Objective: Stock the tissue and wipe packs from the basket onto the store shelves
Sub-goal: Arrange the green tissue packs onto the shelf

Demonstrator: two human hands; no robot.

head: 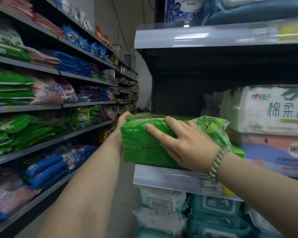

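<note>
A green tissue pack sits at the centre of the frame, its base on the front lip of the shelf and its left end jutting past the shelf's end. The left hand clasps the pack's far end, fingers curled over the top edge. The right hand, with a beaded bracelet at the wrist, spreads over the near face and top, gripping it. At the right of the frame a white pack lies on a pink and blue pack; the green one seems to touch them, though blur makes that uncertain. The step in hand is seating the pack: slide it straight back into the dark gap, keep it level, nudge it rightward against the stack, and release only once its whole base rests on the shelf. The basket is out of view
</note>
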